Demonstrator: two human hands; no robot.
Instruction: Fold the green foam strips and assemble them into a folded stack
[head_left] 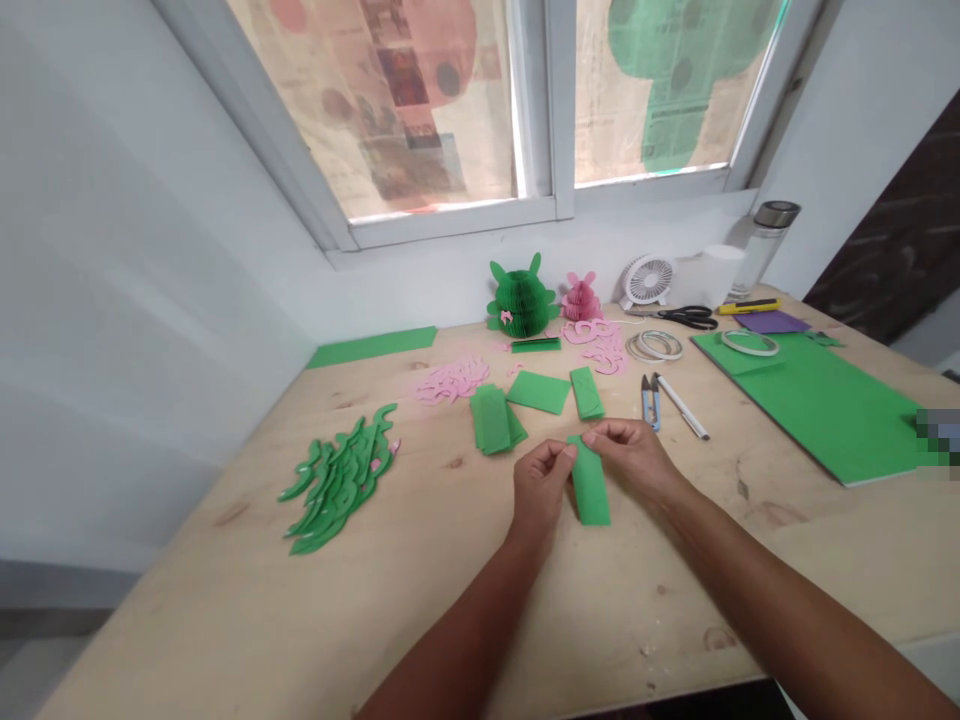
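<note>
A narrow piece of green paper [591, 492] is pinched at its far end between both hands, its near end pointing toward me. My left hand [541, 482] grips the top left corner with thumb and fingers. At the top right corner, my right hand [634, 455] pinches the same paper. Just beyond lie a folded green paper [586, 393] with faint lines on it, a flat green rectangle [538, 392] and a small stack of green pieces [492, 420]. Blue-handled thread snips [650, 403] and a white pen [682, 406] rest beyond my right hand.
Green curved cutouts [345, 480] pile up at left, pink paper scraps [452, 381] behind them. Green and pink paper figures [523, 300] stand by the wall. Tape rolls [655, 346], black scissors [686, 317], a fan [648, 281], a bottle [765, 250] and green sheets [840, 420] occupy the right.
</note>
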